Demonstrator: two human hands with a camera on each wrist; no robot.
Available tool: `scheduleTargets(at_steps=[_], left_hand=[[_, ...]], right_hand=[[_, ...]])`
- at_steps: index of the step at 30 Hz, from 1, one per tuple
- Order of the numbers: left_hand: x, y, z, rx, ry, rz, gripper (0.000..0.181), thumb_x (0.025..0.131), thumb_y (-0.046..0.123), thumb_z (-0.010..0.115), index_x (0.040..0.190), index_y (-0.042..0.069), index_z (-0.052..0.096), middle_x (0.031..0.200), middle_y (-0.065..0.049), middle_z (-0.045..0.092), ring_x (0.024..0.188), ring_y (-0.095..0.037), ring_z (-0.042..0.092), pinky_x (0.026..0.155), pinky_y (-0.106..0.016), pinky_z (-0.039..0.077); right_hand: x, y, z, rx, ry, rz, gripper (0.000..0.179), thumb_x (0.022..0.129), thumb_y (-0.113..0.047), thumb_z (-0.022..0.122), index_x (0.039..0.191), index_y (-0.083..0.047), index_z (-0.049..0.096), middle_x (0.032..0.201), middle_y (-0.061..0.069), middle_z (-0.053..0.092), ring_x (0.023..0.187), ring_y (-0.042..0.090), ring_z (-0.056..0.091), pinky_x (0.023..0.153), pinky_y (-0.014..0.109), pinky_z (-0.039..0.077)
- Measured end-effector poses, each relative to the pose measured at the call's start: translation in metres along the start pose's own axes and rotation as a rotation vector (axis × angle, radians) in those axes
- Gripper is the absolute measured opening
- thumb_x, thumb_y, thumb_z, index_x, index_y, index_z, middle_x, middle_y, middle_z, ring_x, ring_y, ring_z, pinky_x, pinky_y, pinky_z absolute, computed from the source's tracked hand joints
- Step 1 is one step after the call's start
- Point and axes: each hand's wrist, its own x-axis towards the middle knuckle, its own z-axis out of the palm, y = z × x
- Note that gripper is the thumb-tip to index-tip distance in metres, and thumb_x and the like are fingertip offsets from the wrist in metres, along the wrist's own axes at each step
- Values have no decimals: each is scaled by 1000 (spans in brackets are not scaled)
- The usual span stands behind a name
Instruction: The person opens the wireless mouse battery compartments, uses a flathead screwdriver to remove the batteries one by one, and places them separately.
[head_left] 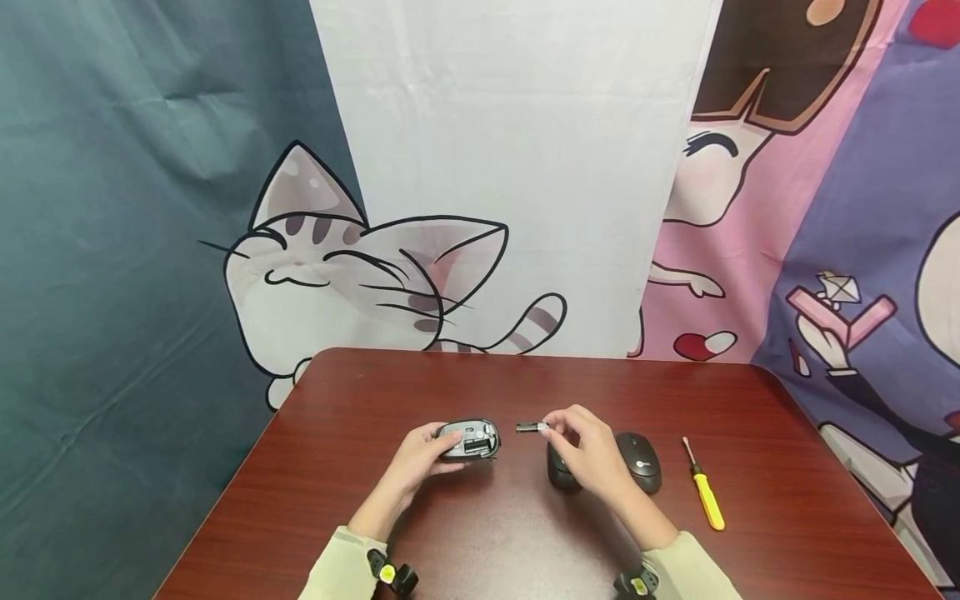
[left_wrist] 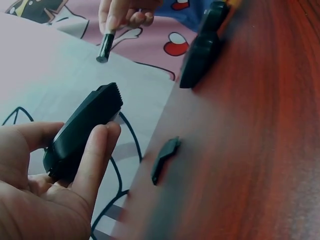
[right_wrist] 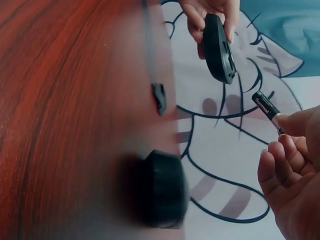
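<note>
My left hand (head_left: 418, 458) grips a computer mouse (head_left: 467, 451) above the table, its grey underside turned up and its battery slot uncovered. The thumb lies on the underside and the fingers support the black shell, as the left wrist view shows. To the right of the mouse, my right hand (head_left: 588, 450) pinches a small cylindrical battery (right_wrist: 266, 105) by one end between thumb and fingertips. The battery's free end points toward the mouse, with a gap between them. Dark wrapping with white lettering covers the battery.
Behind my right hand sit a black mouse (head_left: 641, 463) and another rounded black object (head_left: 561, 473), partly hidden by that hand. Farther right lies a screwdriver with a yellow handle (head_left: 707, 502). A small black piece (left_wrist: 165, 159) lies on the table in both wrist views.
</note>
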Motion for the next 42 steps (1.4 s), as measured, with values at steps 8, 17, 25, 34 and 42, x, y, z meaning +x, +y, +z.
scheduleTargets(at_steps=[8,17,25,34,42], left_hand=[[0,-10,7,22,-33,-21,46,100,15,61,130,-19,48,100,-15,71,84,-24,73,77,-36,63],[1,-17,19,67,-83,-55,44,100,15,60,128,-18,49,105,-18,70,86,-24,73,76,-36,63],[1,-22,29,110,-98,-81,39,98,9,59,125,-17,48,102,-19,68,83,-23,72,72,-37,64],[-1,-27,33,180,-144,-110,30,97,8,61,115,-13,51,100,-19,65,83,-22,71,72,-37,64],[-3,-26,37,257,-159,-75,29,96,9,65,113,-12,54,98,-16,65,81,-21,71,71,-37,64]], right_hand=[[6,15,15,-16,-29,46,11,87,-11,80,91,-18,73,77,-13,53,67,4,50,57,19,43],[9,22,26,-57,-94,65,11,86,-10,80,88,-17,72,76,-13,53,69,5,50,59,20,43],[13,21,34,-117,-178,101,9,85,-9,79,86,-16,73,77,-12,53,73,10,53,62,22,44],[15,22,44,-231,-238,70,10,82,-11,80,83,-18,72,77,-12,55,68,4,53,60,23,46],[15,22,51,-334,-281,65,11,83,-18,81,81,-20,71,76,-12,58,69,6,57,74,35,48]])
